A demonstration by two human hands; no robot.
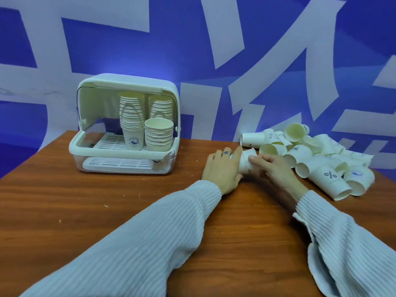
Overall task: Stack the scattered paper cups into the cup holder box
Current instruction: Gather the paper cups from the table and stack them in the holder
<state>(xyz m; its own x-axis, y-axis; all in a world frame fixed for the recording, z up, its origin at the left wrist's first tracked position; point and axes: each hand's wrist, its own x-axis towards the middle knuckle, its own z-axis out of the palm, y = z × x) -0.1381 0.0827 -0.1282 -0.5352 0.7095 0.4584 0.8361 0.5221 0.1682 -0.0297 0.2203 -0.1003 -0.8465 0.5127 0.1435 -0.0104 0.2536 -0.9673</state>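
Both the left hand (pixel 222 168) and right hand (pixel 272 168) grip one paper cup (pixel 246 162), its base hidden.

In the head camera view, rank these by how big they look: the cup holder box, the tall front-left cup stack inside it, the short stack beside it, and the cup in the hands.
1. cup holder box
2. tall stack
3. short stack
4. held cup, partly hidden and nearer, so less sure

I took the cup holder box (pixel 124 123) on the table (pixel 85 200) as my landmark. Three stacks of cups (pixel 158 133) stood inside it. Right of the box, well apart, lay the scattered cups (pixel 310 155). Between box and pile, nearer the pile, both hands met on one cup (pixel 246 161).
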